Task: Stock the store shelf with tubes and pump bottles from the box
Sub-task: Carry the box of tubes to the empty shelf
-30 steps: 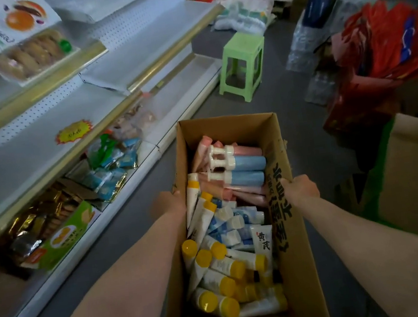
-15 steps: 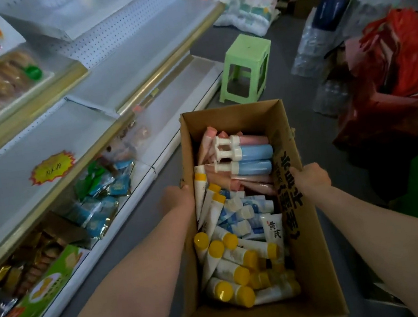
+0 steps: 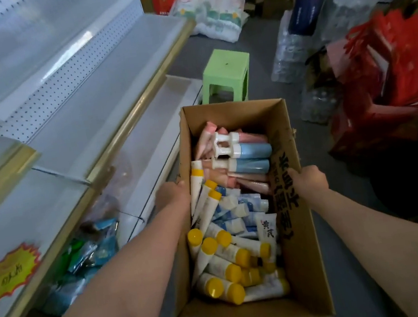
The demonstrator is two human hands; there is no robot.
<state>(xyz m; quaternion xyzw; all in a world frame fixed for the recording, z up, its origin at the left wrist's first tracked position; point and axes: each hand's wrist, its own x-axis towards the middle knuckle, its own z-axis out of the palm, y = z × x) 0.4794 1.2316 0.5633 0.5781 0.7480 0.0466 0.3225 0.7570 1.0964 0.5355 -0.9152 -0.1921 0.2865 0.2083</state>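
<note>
I carry an open cardboard box (image 3: 298, 239) in front of me above the aisle floor. My left hand (image 3: 171, 195) grips its left wall and my right hand (image 3: 310, 179) grips its right wall. Inside lie several white tubes with yellow caps (image 3: 221, 261) at the near end, blue-and-white tubes (image 3: 239, 208) in the middle, and blue pump bottles (image 3: 249, 158) with pink tubes (image 3: 248, 179) at the far end. The white store shelf (image 3: 94, 115) runs along my left, its middle tier bare ahead.
A green plastic stool (image 3: 227, 73) stands on the floor just beyond the box. Red bags (image 3: 389, 73) and wrapped goods crowd the right side. Blue and green snack packets (image 3: 92, 250) lie on the bottom shelf, and a yellow starburst price tag (image 3: 10, 272) sits on the shelf at left.
I have moved forward along the aisle with the box; the stool and bare shelves are nearer, and the stocked snack shelves have slid behind at left. Both hands keep their hold.
</note>
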